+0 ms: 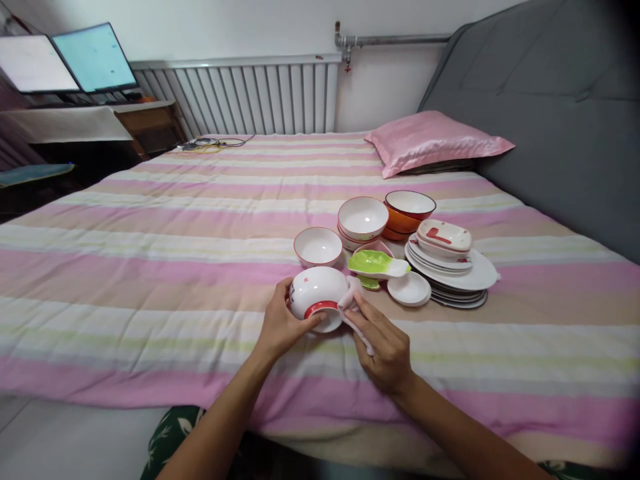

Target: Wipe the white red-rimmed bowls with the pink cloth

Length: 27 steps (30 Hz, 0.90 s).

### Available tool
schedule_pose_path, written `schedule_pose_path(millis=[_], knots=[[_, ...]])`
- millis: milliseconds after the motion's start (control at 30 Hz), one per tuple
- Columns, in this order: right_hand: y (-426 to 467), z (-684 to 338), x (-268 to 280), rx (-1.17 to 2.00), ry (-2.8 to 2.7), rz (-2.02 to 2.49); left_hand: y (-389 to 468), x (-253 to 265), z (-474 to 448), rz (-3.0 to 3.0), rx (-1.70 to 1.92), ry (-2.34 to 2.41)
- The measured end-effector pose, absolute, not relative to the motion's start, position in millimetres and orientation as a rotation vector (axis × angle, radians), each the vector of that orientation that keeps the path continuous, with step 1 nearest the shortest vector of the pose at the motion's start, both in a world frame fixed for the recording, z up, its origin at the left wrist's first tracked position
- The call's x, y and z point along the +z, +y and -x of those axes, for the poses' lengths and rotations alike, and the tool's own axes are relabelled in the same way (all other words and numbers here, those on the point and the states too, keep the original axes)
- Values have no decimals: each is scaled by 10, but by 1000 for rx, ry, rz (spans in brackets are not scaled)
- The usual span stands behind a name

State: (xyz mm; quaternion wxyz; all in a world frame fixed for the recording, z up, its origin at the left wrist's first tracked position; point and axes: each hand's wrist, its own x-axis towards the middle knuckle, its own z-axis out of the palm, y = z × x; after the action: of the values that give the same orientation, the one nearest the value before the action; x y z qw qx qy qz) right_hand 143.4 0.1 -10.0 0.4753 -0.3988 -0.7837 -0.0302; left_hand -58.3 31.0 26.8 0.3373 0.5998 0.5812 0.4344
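My left hand grips a white bowl by its left side, the thumb on its red-banded foot. The bowl is tilted so that its outside and base face me. In my right hand is a folded pale pink cloth, pressed against the bowl's right side. Just behind stands a red-rimmed white bowl. To the right of it is a stack of similar bowls. A green and white leaf-shaped dish and a small white saucer lie right of the held bowl.
Orange bowls are stacked behind. Plates carry a rectangular patterned dish on top. All rest on a striped bedspread. A pink pillow leans near the grey headboard; cables lie at the far edge.
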Motion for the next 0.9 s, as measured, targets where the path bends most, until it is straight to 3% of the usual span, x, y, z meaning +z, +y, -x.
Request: schedule_pose_path(millis=[500, 900], knots=[[-12, -1400, -96, 134, -2017, 946, 300, 458, 790, -1533, 948, 1380], [227, -1473, 313, 246, -1381, 1063, 259, 448, 586, -914, 1020, 1167]])
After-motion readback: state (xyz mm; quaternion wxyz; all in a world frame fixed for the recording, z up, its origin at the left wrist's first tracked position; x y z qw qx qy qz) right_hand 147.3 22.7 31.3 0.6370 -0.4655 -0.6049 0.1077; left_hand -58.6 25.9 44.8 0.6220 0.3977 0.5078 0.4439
